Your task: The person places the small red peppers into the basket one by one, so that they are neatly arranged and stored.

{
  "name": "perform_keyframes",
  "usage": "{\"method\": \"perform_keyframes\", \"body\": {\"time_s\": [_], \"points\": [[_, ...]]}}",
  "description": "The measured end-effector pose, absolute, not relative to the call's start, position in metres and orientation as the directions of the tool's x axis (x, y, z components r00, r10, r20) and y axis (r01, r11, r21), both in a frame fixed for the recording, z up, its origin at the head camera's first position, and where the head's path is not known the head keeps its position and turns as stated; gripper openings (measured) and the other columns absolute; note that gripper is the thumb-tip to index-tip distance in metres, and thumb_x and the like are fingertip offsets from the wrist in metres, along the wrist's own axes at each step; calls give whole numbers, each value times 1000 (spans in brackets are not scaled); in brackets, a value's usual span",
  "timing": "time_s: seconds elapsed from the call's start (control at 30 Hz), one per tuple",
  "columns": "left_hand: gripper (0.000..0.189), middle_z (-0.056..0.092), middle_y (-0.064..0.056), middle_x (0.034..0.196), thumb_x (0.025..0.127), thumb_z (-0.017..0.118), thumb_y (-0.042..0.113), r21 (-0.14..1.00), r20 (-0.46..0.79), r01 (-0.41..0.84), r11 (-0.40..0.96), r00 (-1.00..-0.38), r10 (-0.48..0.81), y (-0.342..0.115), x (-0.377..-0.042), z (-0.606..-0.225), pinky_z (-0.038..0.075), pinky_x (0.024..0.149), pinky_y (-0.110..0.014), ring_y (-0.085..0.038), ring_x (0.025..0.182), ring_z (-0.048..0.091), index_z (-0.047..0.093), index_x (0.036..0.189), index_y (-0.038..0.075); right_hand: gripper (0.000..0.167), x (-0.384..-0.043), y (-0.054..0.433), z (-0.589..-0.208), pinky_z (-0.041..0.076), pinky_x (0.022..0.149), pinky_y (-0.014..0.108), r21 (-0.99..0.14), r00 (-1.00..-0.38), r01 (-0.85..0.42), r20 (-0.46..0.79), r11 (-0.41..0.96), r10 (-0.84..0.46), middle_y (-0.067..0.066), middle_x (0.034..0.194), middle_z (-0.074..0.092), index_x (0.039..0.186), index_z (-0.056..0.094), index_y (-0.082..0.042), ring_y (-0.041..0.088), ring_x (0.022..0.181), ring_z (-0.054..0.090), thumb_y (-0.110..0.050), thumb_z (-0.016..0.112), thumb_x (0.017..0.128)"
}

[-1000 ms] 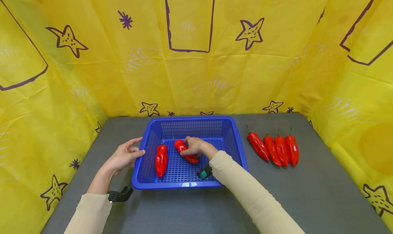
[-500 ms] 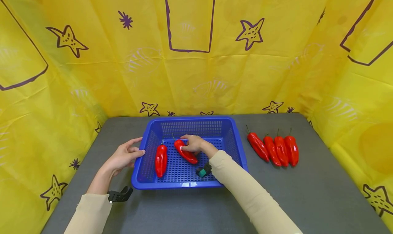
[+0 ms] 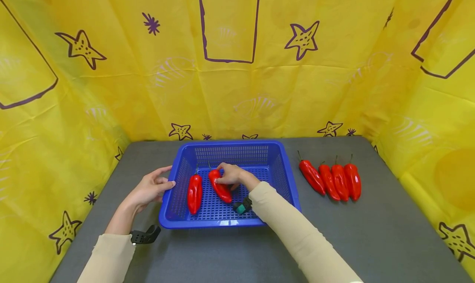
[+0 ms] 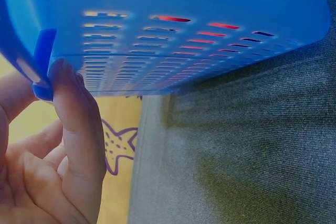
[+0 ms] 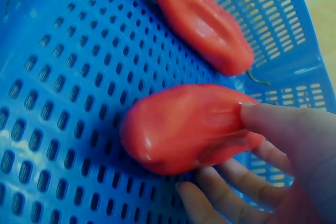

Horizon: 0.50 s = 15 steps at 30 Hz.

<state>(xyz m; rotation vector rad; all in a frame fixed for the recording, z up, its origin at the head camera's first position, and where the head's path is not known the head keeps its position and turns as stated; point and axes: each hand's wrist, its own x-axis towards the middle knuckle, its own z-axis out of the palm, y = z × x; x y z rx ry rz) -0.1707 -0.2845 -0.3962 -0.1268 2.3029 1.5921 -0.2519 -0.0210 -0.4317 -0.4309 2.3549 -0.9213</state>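
In the head view a blue plastic basket (image 3: pixel 230 224) with slotted walls stands on the grey table. My left hand (image 3: pixel 150 187) pinches its left rim; the left wrist view has thumb and fingers at the rim's lip (image 4: pixel 44 64). Inside the basket, my right hand (image 3: pixel 235 175) holds a glossy red pepper (image 3: pixel 222 193) along its right side. Seen from the right wrist, the thumb lies on top of this pepper (image 5: pixel 184 129) and the other fingers reach along its lower side. Another red pepper (image 3: pixel 194 194) lies to its left, stem toward the back.
Several red peppers (image 3: pixel 339 180) lie side by side on the table (image 3: pixel 393 229) to the right of the basket. A yellow patterned cloth (image 3: pixel 237 89) encloses the back and both sides.
My right hand has shifted slightly left with its pepper. That pepper has turned to lie more nearly parallel to the one beside it. The left hand and the basket stay put.
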Motion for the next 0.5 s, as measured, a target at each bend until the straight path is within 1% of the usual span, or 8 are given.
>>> {"method": "perform_keyframes", "body": {"time_s": [0.17, 0.4, 0.5], "points": [[73, 64, -16, 99, 88, 62, 23, 890, -324, -262, 372, -939, 114, -285, -171, -396, 56, 69, -46, -25, 78, 67, 20, 146, 12, 47, -249, -26, -430, 57, 58, 33, -711, -782, -52, -407, 701, -472, 10, 95, 56, 128, 42, -10, 19, 77, 60, -22, 63, 87], [73, 64, -16, 98, 88, 62, 23, 889, -324, -262, 376, -939, 113, -284, -171, -396, 56, 69, -45, -25, 78, 67, 20, 146, 12, 47, -247, -29, -431, 57, 62, 35, -727, -785, -14, -417, 687, -457, 8, 84, 54, 124, 41, -9, 21, 75, 60, -22, 65, 86], [73, 63, -16, 98, 88, 62, 23, 889, -326, -263, 374, -939, 113, -284, -171, -396, 56, 69, -45, -25, 78, 67, 20, 146, 12, 45, -246, -31, -431, 57, 62, 35, -736, -783, -1, -420, 677, -458, 10, 83, 55, 121, 41, -8, 22, 75, 62, -23, 65, 86]]}}
